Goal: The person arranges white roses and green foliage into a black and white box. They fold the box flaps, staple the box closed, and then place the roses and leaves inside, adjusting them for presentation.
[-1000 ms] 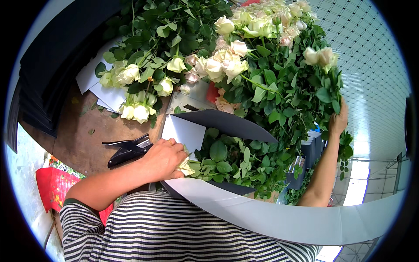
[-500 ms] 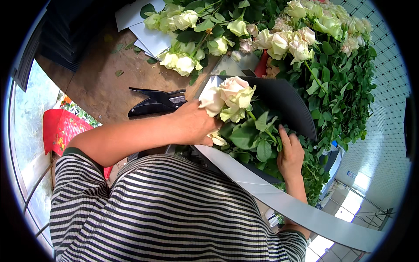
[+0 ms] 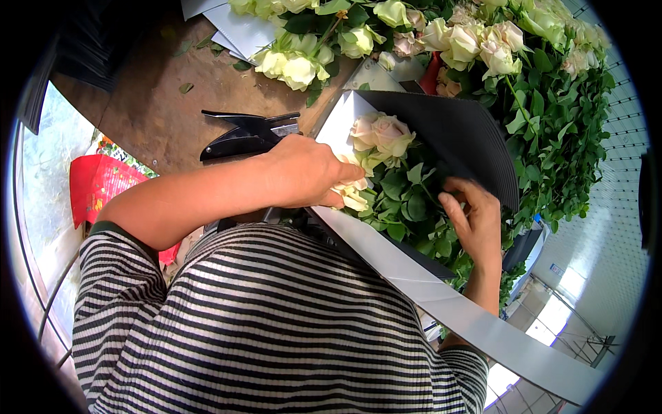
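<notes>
Pale pink and cream roses (image 3: 386,138) lie with their leafy stems in a white-edged holder lined with a stack of black sheets (image 3: 476,134). My left hand (image 3: 314,172) reaches over the holder's near left corner, its fingers closed about a cream rose (image 3: 353,194) at the front. To the right, my right hand (image 3: 474,219) is curled, with thumb and fingertips together at a rose stem among the leaves; what lies inside the fingers is partly hidden. A black hand stapler-like tool (image 3: 241,134) lies on the table just beyond my left forearm.
A long white strip (image 3: 455,314) runs along the holder's near side toward the lower right. More cut roses (image 3: 296,62) lie at the back, with a dense leafy rose pile (image 3: 552,145) at right. White sheets (image 3: 238,31) lie on the brown table (image 3: 152,103). Red wrapping (image 3: 103,186) is at left.
The roses have gone down deeper into the holder, against the black sheets. My left hand has shifted slightly right and up; my right hand's fingers have curled in more. The view has shifted a little.
</notes>
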`<state>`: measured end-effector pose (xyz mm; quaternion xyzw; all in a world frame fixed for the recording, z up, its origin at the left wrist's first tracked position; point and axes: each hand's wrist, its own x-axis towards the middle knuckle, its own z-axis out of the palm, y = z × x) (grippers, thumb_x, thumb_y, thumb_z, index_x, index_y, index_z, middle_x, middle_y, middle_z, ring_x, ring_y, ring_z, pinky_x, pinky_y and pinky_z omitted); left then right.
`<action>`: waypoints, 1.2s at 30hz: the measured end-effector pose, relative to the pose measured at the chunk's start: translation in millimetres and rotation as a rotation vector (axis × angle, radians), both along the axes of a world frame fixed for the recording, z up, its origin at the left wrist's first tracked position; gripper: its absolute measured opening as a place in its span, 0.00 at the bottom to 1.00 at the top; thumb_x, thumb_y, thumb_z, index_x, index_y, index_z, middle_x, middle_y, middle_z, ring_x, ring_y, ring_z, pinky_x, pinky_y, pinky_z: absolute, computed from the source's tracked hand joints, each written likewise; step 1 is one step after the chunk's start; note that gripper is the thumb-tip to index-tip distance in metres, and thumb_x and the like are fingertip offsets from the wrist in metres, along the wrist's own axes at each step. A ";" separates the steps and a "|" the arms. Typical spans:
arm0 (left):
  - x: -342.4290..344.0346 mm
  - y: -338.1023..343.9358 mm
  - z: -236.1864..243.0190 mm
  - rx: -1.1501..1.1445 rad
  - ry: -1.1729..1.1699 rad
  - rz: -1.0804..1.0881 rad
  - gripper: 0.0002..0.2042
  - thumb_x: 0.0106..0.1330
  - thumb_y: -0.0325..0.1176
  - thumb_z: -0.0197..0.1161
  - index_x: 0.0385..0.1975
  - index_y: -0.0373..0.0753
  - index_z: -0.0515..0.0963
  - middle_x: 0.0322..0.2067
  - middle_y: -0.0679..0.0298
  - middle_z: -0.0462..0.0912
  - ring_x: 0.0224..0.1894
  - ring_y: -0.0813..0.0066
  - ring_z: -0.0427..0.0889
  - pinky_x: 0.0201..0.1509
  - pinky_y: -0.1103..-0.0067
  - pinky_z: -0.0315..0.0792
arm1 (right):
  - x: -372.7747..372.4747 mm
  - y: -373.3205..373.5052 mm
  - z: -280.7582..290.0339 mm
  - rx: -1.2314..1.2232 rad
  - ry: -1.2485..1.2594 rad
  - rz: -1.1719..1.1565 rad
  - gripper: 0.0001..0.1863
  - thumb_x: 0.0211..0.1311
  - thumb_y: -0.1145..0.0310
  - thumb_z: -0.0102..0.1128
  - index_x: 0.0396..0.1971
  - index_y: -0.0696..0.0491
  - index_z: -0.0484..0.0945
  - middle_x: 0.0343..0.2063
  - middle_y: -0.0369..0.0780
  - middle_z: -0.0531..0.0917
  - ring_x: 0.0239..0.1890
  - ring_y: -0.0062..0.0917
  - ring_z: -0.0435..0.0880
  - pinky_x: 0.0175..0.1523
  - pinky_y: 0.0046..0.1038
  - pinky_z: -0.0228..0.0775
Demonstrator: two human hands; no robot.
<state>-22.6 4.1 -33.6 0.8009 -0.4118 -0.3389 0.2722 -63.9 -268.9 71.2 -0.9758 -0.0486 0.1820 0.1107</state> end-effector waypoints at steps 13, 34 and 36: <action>-1.6 1.7 -7.4 -0.082 0.004 0.004 0.23 0.60 0.47 0.62 0.56 0.53 0.72 0.28 0.57 0.83 0.32 0.57 0.83 0.34 0.66 0.75 | 4.9 21.6 -84.1 0.286 -0.087 0.234 0.08 0.55 0.68 0.62 0.36 0.50 0.80 0.27 0.38 0.80 0.27 0.37 0.80 0.29 0.34 0.71; 5.0 -3.1 -16.8 -0.322 -0.243 -0.090 0.22 0.51 0.46 0.69 0.41 0.36 0.79 0.57 0.61 0.70 0.34 0.62 0.84 0.34 0.70 0.78 | 3.3 30.3 -90.8 0.083 -0.371 0.134 0.05 0.55 0.68 0.63 0.33 0.49 0.81 0.36 0.34 0.81 0.26 0.33 0.82 0.30 0.32 0.74; 5.0 -3.3 -16.9 -0.301 -0.224 -0.094 0.23 0.51 0.45 0.69 0.43 0.37 0.79 0.58 0.61 0.70 0.35 0.61 0.84 0.34 0.70 0.78 | 3.0 30.3 -92.0 -0.006 -0.413 0.156 0.06 0.56 0.69 0.63 0.34 0.49 0.81 0.36 0.34 0.80 0.26 0.33 0.82 0.29 0.32 0.74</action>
